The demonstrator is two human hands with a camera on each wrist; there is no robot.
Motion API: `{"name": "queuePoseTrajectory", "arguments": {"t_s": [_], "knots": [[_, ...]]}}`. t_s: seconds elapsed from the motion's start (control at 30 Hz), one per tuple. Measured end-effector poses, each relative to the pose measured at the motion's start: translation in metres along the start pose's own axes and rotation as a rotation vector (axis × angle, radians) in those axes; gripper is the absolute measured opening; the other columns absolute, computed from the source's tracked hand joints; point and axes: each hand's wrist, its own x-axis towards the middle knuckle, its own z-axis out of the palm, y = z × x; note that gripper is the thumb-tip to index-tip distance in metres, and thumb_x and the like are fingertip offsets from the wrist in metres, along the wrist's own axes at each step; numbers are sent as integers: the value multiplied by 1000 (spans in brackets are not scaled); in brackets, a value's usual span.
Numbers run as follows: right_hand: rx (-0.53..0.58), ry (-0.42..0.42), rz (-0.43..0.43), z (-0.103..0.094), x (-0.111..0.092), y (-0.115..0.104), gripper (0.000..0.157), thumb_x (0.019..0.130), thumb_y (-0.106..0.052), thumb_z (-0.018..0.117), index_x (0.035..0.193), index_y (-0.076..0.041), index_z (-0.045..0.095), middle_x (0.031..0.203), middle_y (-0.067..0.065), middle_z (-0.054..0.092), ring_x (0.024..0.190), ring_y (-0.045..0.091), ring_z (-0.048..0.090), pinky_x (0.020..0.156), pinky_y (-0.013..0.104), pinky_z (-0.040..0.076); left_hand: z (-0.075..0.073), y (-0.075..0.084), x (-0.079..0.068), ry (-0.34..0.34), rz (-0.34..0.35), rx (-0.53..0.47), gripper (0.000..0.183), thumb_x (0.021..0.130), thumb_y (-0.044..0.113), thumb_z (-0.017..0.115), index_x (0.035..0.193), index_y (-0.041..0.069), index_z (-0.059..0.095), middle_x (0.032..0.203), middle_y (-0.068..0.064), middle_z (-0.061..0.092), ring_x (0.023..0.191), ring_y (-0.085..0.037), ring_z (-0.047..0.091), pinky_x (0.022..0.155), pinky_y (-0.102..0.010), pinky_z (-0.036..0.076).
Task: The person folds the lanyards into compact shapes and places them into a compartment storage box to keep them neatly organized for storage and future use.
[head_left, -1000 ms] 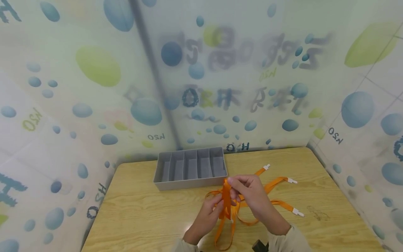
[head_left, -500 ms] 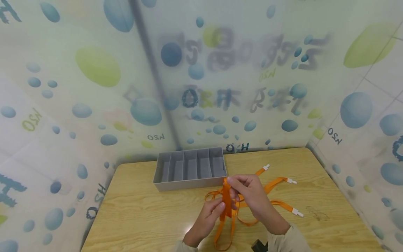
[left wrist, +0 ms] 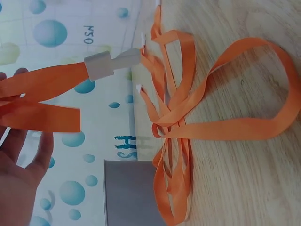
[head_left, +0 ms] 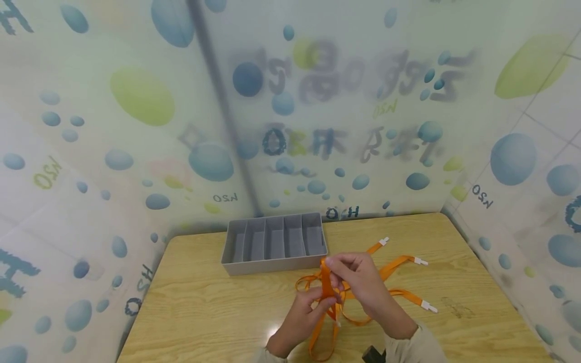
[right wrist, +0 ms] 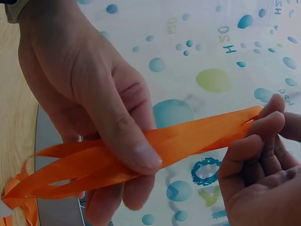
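In the head view a folded orange lanyard (head_left: 326,282) is held upright between both hands, over other lanyards. My right hand (head_left: 365,285) pinches its upper fold between thumb and fingertips. Lower down, my left hand (head_left: 297,318) grips the layered strap, its thumb laid flat across the band in the right wrist view. A white plastic clip (left wrist: 99,66) and a cut strap end stick out past the left hand in the left wrist view. Loose orange lanyards (left wrist: 176,125) lie tangled on the table beneath, several straps crossing, with white clips (head_left: 421,260) toward the right.
A grey tray (head_left: 277,266) with several compartments stands at the table's back edge, left of the hands. The wooden table (head_left: 195,297) meets patterned walls at the back and sides. A dark block-shaped object (head_left: 374,354) sits by the right sleeve.
My left hand has shifted slightly right, and its thumb now lies across the lower part of the folded lanyard. The right hand keeps its pinch at the top, almost unmoved.
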Motion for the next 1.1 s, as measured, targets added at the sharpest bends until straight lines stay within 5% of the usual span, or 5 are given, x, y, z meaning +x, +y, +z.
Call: {"name": "queuePoseTrajectory", "arguments": {"t_s": [0.23, 0.37, 0.77, 0.9, 1.1], "knots": [[-78, -31, -2, 1, -6, -6, 30, 102, -14, 57, 95, 14, 65, 61, -3, 55, 56, 10, 48, 55, 23, 45, -6, 0, 4, 69, 12, 383, 4, 90, 10, 72, 90, 9, 75, 96, 0, 63, 88, -13, 57, 77, -26, 49], [-95, -56, -8, 2, -9, -8, 29, 102, -13, 57, 95, 14, 65, 63, -3, 57, 57, 9, 50, 55, 22, 47, -11, 1, 8, 89, -6, 481, 13, 87, 10, 75, 75, 8, 70, 81, 4, 54, 74, -8, 49, 67, -19, 43], [-125, -129, -3, 3, -23, -5, 25, 100, -11, 59, 102, 12, 67, 72, -3, 64, 64, 6, 57, 58, 23, 52, -29, 5, 17, 199, -221, 440, 17, 89, -6, 63, 91, 5, 76, 81, 2, 61, 74, -8, 55, 62, -23, 49], [-118, -163, 0, 3, -27, -2, 24, 100, -11, 59, 104, 12, 67, 76, 3, 65, 65, 5, 55, 59, 22, 52, -34, 8, 20, 237, -249, 428, 20, 89, -6, 61, 92, 5, 76, 82, 0, 63, 76, -10, 58, 67, -25, 51], [-109, -185, -112, 4, -30, 7, 15, 100, -3, 55, 101, 2, 69, 72, 3, 53, 56, 12, 44, 44, 30, 40, -44, 12, 29, 296, -240, 331, 27, 87, -12, 57, 93, 5, 77, 83, -1, 69, 80, -14, 62, 74, -30, 53]]}}
